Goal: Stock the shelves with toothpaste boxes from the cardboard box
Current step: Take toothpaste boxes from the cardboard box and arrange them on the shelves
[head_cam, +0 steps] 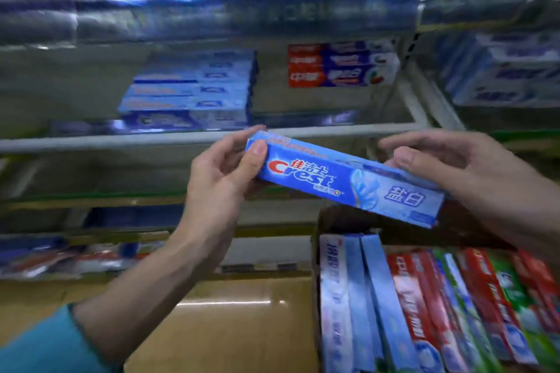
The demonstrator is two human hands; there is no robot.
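A person holds one blue toothpaste box (345, 180) in front of the shelves, lengthwise between both hands, tilted so its right end sits lower. The left hand (224, 172) grips the left end, thumb on the printed front and fingers curled behind. The right hand (448, 160) holds the right end from above, thumb on the upper edge and the other fingers curled over the back. A teal sleeve (45, 342) covers the left forearm.

The box is in the air, just in front of the white shelf rail (121, 141), touching neither shelf nor carton. Behind that rail lies a stack of matching blue boxes (191, 94), and further right a stack of red and blue boxes (339, 65), well apart from the first.

Below the right hand is the open cardboard box (316, 281), packed with toothpaste boxes on edge: pale blue ones (357, 297) at the left, red and green ones (472, 297) to the right. The shelves above and beside are blurred.
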